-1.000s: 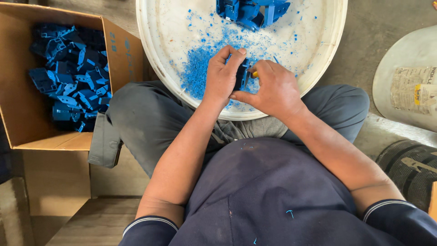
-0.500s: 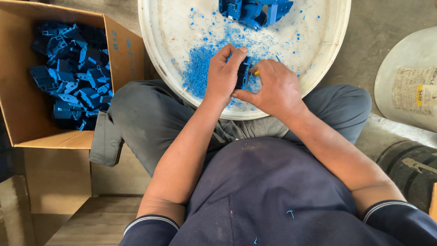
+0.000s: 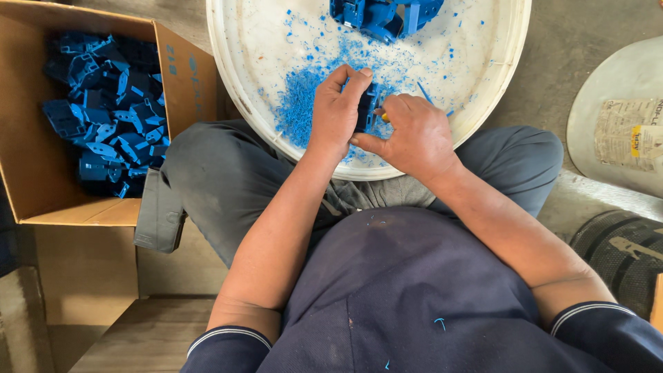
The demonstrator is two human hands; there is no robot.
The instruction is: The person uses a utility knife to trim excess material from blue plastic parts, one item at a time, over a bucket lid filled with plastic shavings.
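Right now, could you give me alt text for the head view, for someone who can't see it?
Seen from above, a seated person's left hand and right hand hold a dark blue plastic part over a white round tray strewn with blue shavings. More blue parts lie at the tray's far edge, and a cardboard box to the left holds many others.

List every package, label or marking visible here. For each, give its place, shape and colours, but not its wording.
Cardboard box: left, open, brown, holding blue plastic parts.
Blue handwritten marks: on the box's right wall.
Paper label: far right, on a pale round lid; rectangular, worn beige with a yellow patch.
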